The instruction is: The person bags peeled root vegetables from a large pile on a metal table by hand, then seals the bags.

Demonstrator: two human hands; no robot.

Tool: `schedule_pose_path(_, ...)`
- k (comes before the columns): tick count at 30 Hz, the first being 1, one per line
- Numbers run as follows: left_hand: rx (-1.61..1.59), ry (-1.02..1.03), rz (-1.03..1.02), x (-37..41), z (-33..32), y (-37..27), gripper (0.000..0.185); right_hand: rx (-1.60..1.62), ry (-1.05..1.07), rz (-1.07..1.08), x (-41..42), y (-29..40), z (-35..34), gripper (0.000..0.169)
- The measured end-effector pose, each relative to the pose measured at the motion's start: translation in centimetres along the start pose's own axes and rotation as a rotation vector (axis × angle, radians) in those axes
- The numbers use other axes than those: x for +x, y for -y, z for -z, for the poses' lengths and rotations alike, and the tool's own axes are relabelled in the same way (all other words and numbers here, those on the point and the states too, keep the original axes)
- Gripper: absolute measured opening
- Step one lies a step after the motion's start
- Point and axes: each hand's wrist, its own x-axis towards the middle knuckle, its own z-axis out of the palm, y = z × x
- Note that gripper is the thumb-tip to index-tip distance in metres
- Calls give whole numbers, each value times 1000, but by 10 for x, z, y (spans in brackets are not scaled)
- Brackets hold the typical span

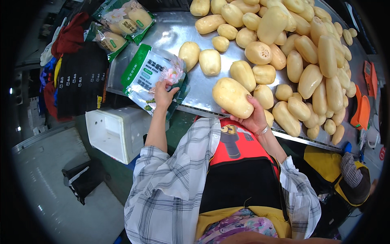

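Observation:
My right hand [254, 117] holds a large peeled lotus root segment [232, 97] at the near edge of the steel table, thumb on top and fingers underneath. To the left, my left hand [164, 94] pinches the front of a printed plastic bag [138, 77] with a green end band. The bag lies slantwise and overhangs the table edge; it looks flat, though its inside is hidden. Two lotus root segments, one rounded [189, 55] and one stubby [210, 62], lie just beyond the bag. Another segment [242, 74] rests behind the one in my hand.
A large heap of lotus root segments [307, 55] covers the right of the steel table [170, 29]. Filled bags [125, 19] stand at the far left. Below the table edge sits a white foam box [106, 134]. Orange scales [361, 109] and another person [350, 174] are at right.

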Motion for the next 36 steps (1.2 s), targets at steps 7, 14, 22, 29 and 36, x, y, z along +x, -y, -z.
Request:
schedule_pose_path(7,-74,-2,-16,12,-15,29,22,-17,12,1,5,3,5,65)
schedule_pose_path(14,-97,-6,87,18,-10,25,13,-185,5,-13,8,6,16,64)
schedule_pose_path(22,204,-84,-337,16,48,-98,6,-607,129,192,29,5,-36,67)
schedule_pose_path(29,-722,203,41,7,45,-110,5,-1180,74,500,60,-14,-19,70)
schedule_pose_path(36,-965,290,215,18,28,-104,9,-1782,-9,912,37,-15,-31,72)
